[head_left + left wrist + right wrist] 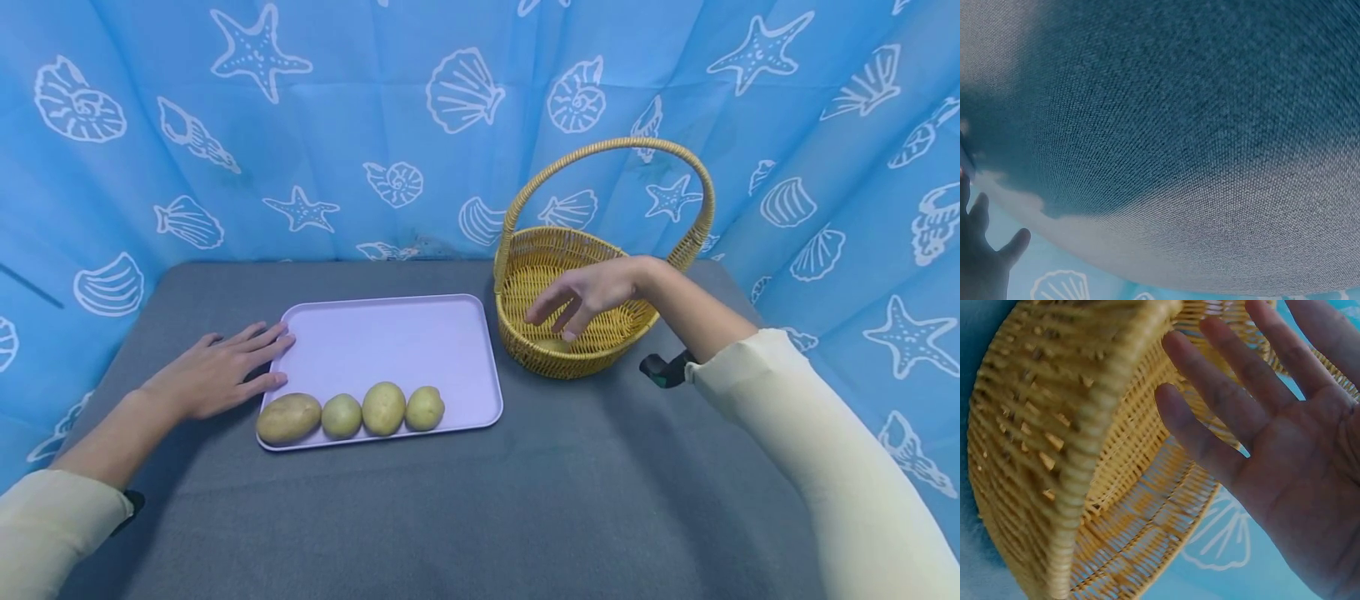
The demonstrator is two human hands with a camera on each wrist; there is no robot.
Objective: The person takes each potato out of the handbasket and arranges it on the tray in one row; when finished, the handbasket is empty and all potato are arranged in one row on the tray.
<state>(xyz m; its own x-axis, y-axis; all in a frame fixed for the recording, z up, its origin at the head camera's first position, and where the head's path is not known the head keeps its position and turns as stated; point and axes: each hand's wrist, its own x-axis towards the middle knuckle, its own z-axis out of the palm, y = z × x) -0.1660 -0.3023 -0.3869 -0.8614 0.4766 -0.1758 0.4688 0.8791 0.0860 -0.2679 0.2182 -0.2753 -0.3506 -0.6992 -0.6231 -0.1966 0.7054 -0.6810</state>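
Observation:
My left hand point(217, 371) lies at the left edge of a pale lilac tray point(390, 337), its extended fingers touching the rim. Along the tray's front edge, several potatoes point(383, 408) sit in a row, the leftmost one long and browner. My right hand point(600, 287) hovers over the yellow wicker basket point(547, 363), fingers loosely spread and holding nothing. Beneath its fingertips, a pale rounded shape point(553, 344) shows on the basket floor; its kind is unclear. In the right wrist view the palm point(1310, 469) is bare beside the basket's rim point(1079, 462).
A tall arched handle point(600, 146) rises over the basket. Grey cloth point(480, 517) covers the table. Behind it and along both sides hangs a blue curtain point(337, 125) with white shells and starfish. The left wrist view shows mostly cloth.

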